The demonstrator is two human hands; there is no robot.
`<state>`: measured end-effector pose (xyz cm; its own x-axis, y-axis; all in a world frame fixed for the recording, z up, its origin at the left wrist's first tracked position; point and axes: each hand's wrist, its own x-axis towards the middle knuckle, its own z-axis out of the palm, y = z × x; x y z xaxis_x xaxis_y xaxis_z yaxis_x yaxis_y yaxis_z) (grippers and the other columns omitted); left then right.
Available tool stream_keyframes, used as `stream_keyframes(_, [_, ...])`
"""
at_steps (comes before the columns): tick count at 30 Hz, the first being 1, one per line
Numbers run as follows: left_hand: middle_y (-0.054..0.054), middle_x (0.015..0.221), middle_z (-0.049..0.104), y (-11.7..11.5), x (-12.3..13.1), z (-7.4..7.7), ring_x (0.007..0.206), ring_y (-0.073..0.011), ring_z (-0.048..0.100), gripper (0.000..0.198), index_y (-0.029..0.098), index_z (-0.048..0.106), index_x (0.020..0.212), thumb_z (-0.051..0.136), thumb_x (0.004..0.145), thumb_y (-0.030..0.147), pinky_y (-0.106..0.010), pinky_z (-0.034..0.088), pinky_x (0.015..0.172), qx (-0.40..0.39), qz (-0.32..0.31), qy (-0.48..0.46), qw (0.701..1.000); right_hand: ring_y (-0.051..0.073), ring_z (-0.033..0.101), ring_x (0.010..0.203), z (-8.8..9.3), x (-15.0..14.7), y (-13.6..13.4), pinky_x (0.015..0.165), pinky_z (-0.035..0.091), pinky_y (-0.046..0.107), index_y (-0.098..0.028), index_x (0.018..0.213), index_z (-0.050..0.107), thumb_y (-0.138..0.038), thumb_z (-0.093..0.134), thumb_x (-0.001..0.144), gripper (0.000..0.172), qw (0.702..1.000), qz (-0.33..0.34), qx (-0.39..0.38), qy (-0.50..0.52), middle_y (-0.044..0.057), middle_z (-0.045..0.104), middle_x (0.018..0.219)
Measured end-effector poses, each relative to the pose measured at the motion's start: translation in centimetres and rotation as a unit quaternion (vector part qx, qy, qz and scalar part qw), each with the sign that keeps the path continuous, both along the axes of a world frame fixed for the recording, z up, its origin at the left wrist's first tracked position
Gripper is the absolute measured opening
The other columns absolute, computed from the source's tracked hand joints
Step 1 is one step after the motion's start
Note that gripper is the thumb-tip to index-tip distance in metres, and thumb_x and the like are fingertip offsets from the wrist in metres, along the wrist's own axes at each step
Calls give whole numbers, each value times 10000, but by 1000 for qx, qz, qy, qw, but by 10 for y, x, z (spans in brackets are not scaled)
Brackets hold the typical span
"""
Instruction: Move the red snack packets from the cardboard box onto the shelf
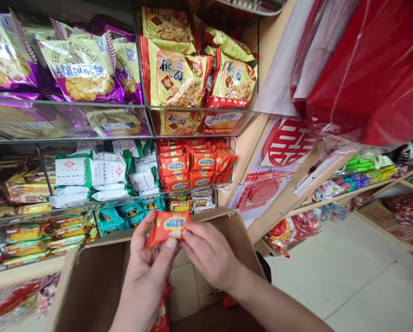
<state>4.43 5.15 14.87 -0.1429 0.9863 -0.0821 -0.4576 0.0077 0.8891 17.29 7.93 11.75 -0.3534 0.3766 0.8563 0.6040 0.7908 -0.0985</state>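
Observation:
Both my hands hold one small orange snack packet above an open cardboard box. My left hand grips its lower left side with the thumb on the front. My right hand pinches its right end. More red-orange packets show inside the box below my left wrist. Matching orange packets fill a glass shelf compartment just behind and above.
Glass shelves hold purple-yellow biscuit bags, red-yellow bags, white-green packets and teal packets. Red plastic bags hang at the upper right. A wooden shelf with sweets stands right, above grey floor.

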Motion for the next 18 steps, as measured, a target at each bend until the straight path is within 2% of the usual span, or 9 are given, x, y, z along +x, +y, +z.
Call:
stream_keyframes(2, [17, 958, 654, 1, 1, 7, 941, -169, 609, 599, 377, 383, 1208, 656, 688, 256, -263, 505, 781, 37, -2, 17, 999, 166, 546, 962, 19, 1, 20, 820, 499, 283, -98, 1038, 520, -115, 559, 773, 268, 999, -4, 36, 12, 118, 613, 980])
stream_keyframes(4, [0, 1038, 621, 0, 1, 8, 951, -186, 603, 539, 360, 401, 1177, 639, 701, 278, -261, 508, 738, 50, -10, 55, 997, 158, 549, 961, 37, 2, 44, 841, 492, 276, -99, 1003, 532, -133, 553, 784, 222, 996, -25, 80, 25, 117, 618, 973])
stream_keyframes(6, [-7, 1006, 628, -4, -1, 1, 848, -168, 632, 443, 318, 437, 1124, 616, 720, 299, -248, 505, 685, 30, -32, 94, 995, 161, 553, 950, 52, 3, 71, 852, 484, 277, -93, 967, 549, -148, 534, 801, 176, 990, -49, 128, 24, 121, 621, 960])
stream_keyframes(8, [5, 888, 652, -10, -5, -12, 733, -142, 637, 377, 276, 465, 1068, 610, 723, 317, -247, 501, 668, 3, -55, 113, 992, 165, 546, 951, 62, 6, 96, 859, 473, 291, -93, 946, 560, -165, 481, 833, 155, 987, -68, 147, -5, 121, 617, 963])
stream_keyframes(12, [10, 757, 664, -21, -12, -39, 665, -139, 614, 364, 227, 497, 989, 643, 683, 361, -251, 496, 643, -41, -98, 118, 987, 188, 514, 972, 74, 4, 128, 833, 436, 330, -104, 930, 572, -174, 342, 890, 243, 984, -118, 93, -92, 114, 590, 1008])
stream_keyframes(15, [13, 741, 657, -30, -12, -52, 690, -140, 597, 351, 224, 529, 940, 676, 650, 355, -231, 477, 620, -78, -98, 107, 986, 211, 499, 948, 83, -5, 137, 805, 388, 362, -107, 935, 567, -169, 293, 902, 282, 974, -176, 39, -135, 122, 567, 1037])
stream_keyframes(18, [17, 730, 641, -37, -10, -61, 685, -128, 576, 316, 227, 570, 888, 668, 645, 403, -224, 460, 624, -96, -117, 104, 983, 226, 499, 887, 92, -17, 140, 787, 342, 397, -132, 933, 558, -163, 254, 908, 306, 961, -227, 4, -158, 110, 581, 960])
